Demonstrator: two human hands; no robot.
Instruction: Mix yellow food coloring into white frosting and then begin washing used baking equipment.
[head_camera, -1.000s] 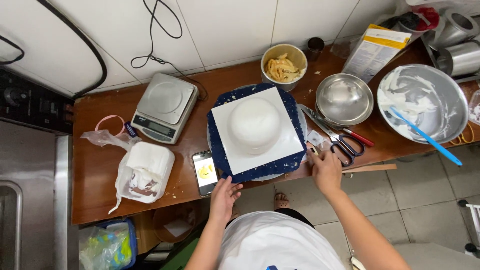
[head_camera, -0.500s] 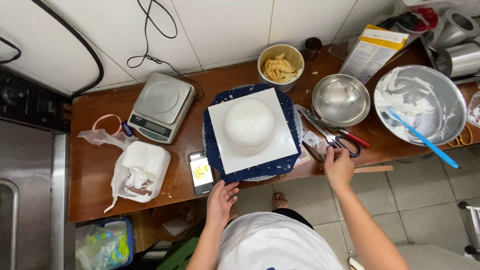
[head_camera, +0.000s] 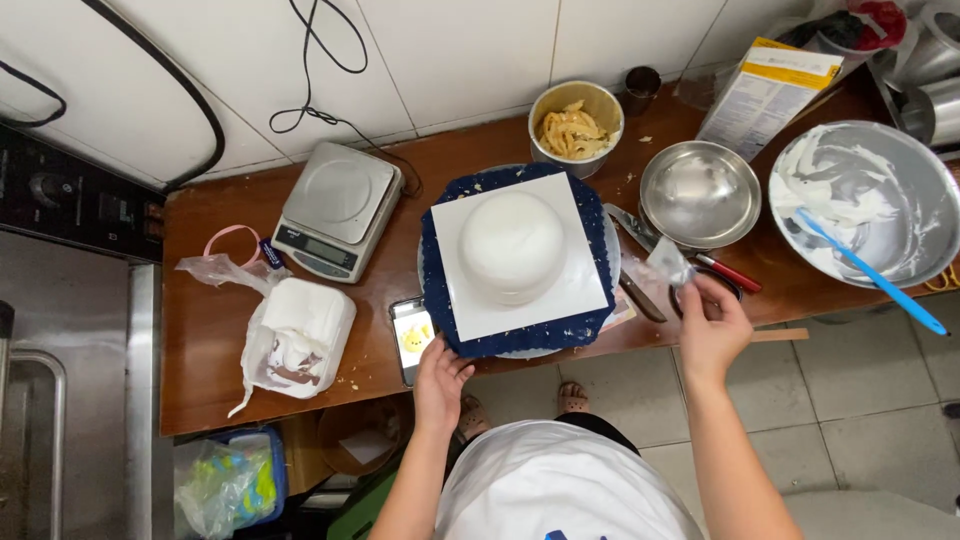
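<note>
I can't identify the small clear scrap (head_camera: 668, 262) my right hand (head_camera: 712, 335) pinches, while my left hand (head_camera: 440, 372) lies open against the blue board (head_camera: 440, 300); the tin (head_camera: 575, 125) holds yellowish pieces.

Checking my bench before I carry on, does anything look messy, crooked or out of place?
Mostly tidy. Crumbs lie scattered on the wooden counter around the dark blue mat under the white cake. The phone sits partly tucked beneath that mat, by the left hand. The right hand lifts a clear plastic scrap.

A cake (head_camera: 511, 247) sat on a board (head_camera: 462, 310) just beyond the left hand (head_camera: 440, 368); a phone (head_camera: 410, 335) lay beside it, bowls (head_camera: 699, 192) beyond the right hand (head_camera: 711, 330).
</note>
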